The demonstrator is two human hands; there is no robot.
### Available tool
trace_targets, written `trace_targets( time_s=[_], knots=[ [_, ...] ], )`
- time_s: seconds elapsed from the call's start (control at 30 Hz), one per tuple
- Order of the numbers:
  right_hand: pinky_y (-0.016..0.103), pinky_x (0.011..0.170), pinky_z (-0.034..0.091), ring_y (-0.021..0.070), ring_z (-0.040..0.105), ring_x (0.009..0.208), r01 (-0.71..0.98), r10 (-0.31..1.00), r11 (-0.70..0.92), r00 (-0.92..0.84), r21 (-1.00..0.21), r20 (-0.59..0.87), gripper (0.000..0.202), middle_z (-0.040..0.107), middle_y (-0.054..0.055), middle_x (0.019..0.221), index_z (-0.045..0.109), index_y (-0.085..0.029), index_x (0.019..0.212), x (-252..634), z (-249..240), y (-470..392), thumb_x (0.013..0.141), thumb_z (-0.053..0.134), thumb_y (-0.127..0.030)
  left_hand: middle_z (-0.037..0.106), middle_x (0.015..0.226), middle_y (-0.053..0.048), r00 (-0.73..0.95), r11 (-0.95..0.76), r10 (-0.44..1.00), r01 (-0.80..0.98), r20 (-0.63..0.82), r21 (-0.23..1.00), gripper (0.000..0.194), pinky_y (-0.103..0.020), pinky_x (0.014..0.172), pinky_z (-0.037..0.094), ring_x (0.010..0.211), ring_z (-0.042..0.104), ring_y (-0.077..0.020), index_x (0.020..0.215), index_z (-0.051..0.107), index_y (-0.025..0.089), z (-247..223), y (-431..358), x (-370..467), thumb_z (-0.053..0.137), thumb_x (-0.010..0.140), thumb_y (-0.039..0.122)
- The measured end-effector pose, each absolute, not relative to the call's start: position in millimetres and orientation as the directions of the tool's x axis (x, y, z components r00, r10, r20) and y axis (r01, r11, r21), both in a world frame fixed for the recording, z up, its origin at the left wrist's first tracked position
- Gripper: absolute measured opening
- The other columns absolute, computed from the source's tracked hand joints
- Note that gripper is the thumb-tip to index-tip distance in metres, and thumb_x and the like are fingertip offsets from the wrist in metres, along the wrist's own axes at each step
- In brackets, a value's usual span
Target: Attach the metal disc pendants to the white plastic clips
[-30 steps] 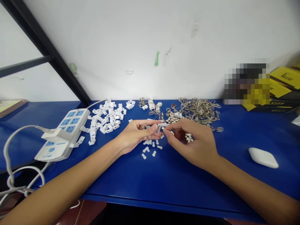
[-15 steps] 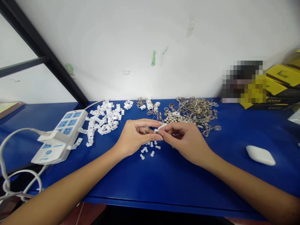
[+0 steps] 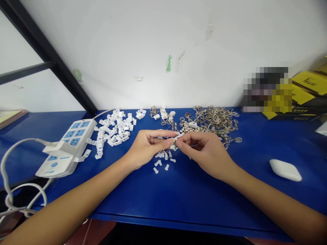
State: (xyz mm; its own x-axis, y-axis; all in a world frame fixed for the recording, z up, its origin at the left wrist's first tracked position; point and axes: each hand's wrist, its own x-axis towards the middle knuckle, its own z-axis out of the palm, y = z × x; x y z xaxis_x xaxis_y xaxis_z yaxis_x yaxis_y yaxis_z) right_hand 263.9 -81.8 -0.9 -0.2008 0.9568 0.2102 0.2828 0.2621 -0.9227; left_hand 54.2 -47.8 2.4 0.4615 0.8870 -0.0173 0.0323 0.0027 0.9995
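Note:
My left hand (image 3: 149, 147) and my right hand (image 3: 206, 149) meet fingertip to fingertip over the blue table (image 3: 189, 200). Between them is a small white plastic part (image 3: 178, 136), pinched by the fingers of both hands. A small green piece (image 3: 175, 143) shows at its lower side, and thin wires hang beneath the left fingertips. Small white clips (image 3: 158, 163) lie on the table just below the hands. Behind my right hand are round metal discs (image 3: 189, 127) beside a tangled heap of wired parts (image 3: 217, 119).
White plastic housings (image 3: 117, 127) are heaped left of centre, beside a white power strip (image 3: 68, 146) with a cable. A white rounded case (image 3: 285, 169) lies at the right. Yellow and black boxes (image 3: 310, 83) are stacked at the back right, and a black metal frame (image 3: 51, 61) stands left.
The thin wires that lay inside my left hand now hang below its fingertips. The held part has turned slightly between the fingers. The whole view has shifted a little.

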Motion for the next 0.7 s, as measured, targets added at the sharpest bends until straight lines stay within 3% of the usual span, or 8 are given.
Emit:
trace_targets(
  time_s=[0.1,0.3,0.43,0.5,0.63,0.7],
  knots=[
    [0.024,0.05,0.039,0.0101,0.049,0.054,0.295,0.957,0.272,-0.183,-0.916,0.226,0.019,0.062,-0.001,0.065,0.074,-0.02,0.08,265.9,1.9,-81.1,0.09,0.07,-0.035,0.083,0.094,-0.009,0.418,0.015,0.908,0.011,-0.018,1.0,0.04,-0.038,0.093,0.06,0.091,0.078,-0.0235,0.119,0.079,0.019,0.3,-44.8,54.1,0.083,0.084,0.04],
    [0.026,0.048,0.036,0.0102,0.048,0.051,0.432,0.949,0.292,-0.024,-0.853,0.313,0.017,0.062,0.0,0.062,0.075,-0.021,0.079,298.5,16.5,-63.3,0.086,0.074,-0.036,0.082,0.109,-0.008,0.293,0.025,0.956,-0.15,0.021,0.988,0.037,-0.04,0.104,0.058,0.104,0.077,-0.0239,0.117,0.08,0.02,-3.7,-37.6,51.1,0.083,0.085,0.037],
    [0.031,0.051,0.035,0.0099,0.045,0.051,0.567,0.923,0.113,0.243,-0.816,0.297,0.02,0.062,0.004,0.062,0.076,-0.015,0.082,337.6,23.3,-40.4,0.085,0.075,-0.035,0.081,0.11,-0.009,0.33,0.079,0.944,-0.165,-0.021,0.983,0.038,-0.041,0.104,0.059,0.104,0.077,-0.0249,0.119,0.079,0.019,-2.4,-37.3,49.4,0.084,0.084,0.035],
    [0.033,0.055,0.037,0.011,0.048,0.054,0.654,0.912,0.025,0.295,-0.756,0.285,0.021,0.065,0.007,0.064,0.076,-0.013,0.082,351.0,22.9,-32.6,0.085,0.075,-0.034,0.081,0.109,-0.01,0.389,0.132,0.919,-0.172,-0.056,0.976,0.038,-0.042,0.103,0.06,0.105,0.077,-0.0261,0.118,0.079,0.019,-0.8,-38.7,50.0,0.085,0.084,0.035],
    [0.035,0.061,0.04,0.0131,0.051,0.056,0.822,0.866,0.043,0.252,-0.568,0.431,0.018,0.06,0.003,0.06,0.077,-0.016,0.084,347.2,17.3,-33.2,0.086,0.072,-0.034,0.081,0.109,-0.011,0.479,0.183,0.873,-0.158,-0.087,0.97,0.036,-0.042,0.101,0.061,0.104,0.078,-0.0267,0.116,0.08,0.018,1.5,-42.0,52.3,0.084,0.084,0.034],
    [0.033,0.06,0.042,0.0133,0.054,0.057,0.774,0.88,0.189,0.14,-0.605,0.454,0.02,0.064,0.003,0.064,0.078,-0.018,0.087,330.6,13.6,-41.1,0.089,0.07,-0.037,0.081,0.107,-0.012,0.491,0.179,0.866,-0.137,-0.09,0.974,0.037,-0.04,0.1,0.061,0.101,0.078,-0.0259,0.117,0.08,0.018,1.8,-43.0,52.8,0.084,0.085,0.035]
  ],
)
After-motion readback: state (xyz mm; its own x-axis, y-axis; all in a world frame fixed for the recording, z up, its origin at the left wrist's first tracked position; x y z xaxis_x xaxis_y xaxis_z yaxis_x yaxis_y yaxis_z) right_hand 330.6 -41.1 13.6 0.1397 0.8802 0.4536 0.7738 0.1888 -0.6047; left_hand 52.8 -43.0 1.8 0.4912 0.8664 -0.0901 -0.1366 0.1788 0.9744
